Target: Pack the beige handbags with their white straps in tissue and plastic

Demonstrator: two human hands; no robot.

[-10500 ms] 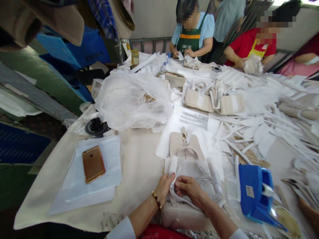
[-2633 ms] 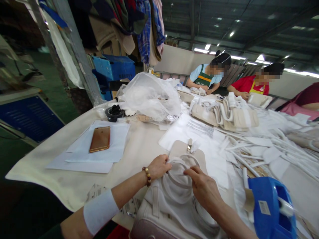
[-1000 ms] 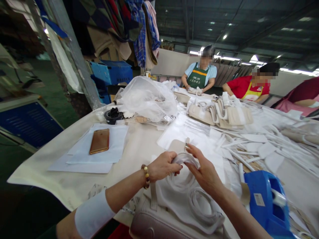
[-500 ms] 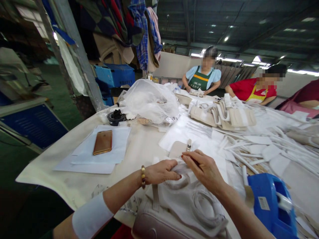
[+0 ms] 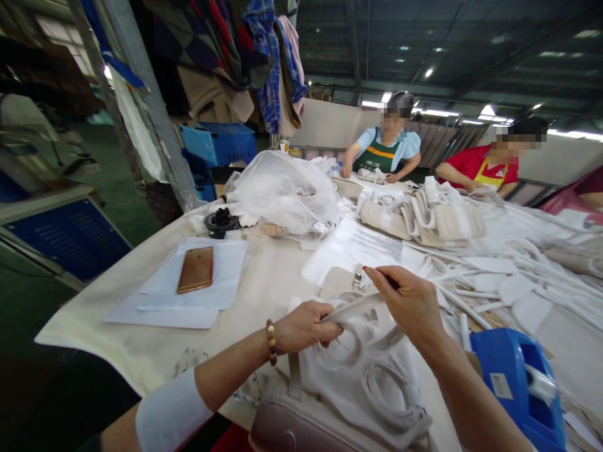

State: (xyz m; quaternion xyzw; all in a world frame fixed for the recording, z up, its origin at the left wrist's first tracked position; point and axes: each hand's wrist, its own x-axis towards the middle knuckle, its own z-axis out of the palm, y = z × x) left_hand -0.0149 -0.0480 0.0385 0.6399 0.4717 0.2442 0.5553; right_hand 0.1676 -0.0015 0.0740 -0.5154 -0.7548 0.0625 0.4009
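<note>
A pale strap (image 5: 354,308) runs taut between my two hands, above a beige handbag (image 5: 301,414) at the table's near edge. My left hand (image 5: 305,328) pinches its left end between thumb and fingers. With fingers curled, my right hand (image 5: 415,306) grips the other end, slightly higher. White wrapping lies over the bag's upper part, and a coiled pale strap (image 5: 387,388) rests on it. Just beyond my hands are the bag's light flap and a small metal buckle (image 5: 357,277), close to my right fingertips.
A phone (image 5: 195,270) lies on paper sheets (image 5: 160,314) at left. A blue tape dispenser (image 5: 516,383) stands at right, near loose white strips. Farther back are a clear plastic bag (image 5: 285,188), black tape (image 5: 220,223), stacked beige bags (image 5: 424,220) and co-workers across the table.
My right hand has moved right and up, drawing the strap out between my hands. My left hand has barely shifted. Across the table, a co-worker's arm has moved outward.
</note>
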